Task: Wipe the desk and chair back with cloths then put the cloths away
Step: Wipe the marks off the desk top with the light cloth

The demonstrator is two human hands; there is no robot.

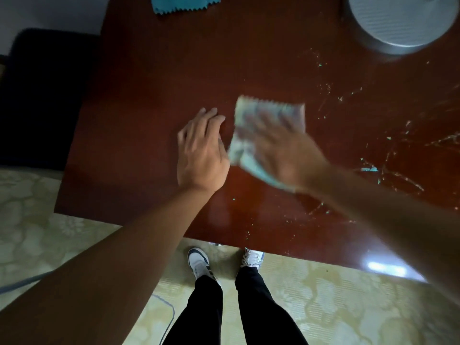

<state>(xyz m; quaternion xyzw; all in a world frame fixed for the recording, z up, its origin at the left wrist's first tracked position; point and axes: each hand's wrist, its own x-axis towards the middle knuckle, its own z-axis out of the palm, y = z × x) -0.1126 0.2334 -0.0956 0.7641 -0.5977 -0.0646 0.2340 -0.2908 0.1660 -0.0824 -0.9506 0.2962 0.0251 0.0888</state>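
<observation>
The head view looks straight down on a dark red counter (149, 83). Near its middle lies a pale cloth (251, 125) with a zigzag edge, pressed flat under the right hand (281, 150), whose fingers are spread over it (the hand is blurred, so whether it grips the fabric cannot be told). Just left of the cloth, the left hand (201, 150) rests open, palm down on the bare counter, holding nothing. A teal cloth (184, 3) lies beyond the pale cloth at the counter's far edge. A grey round object (400, 21) sits beyond and to its right. Pale specks (373, 168) scatter right of the cloth.
</observation>
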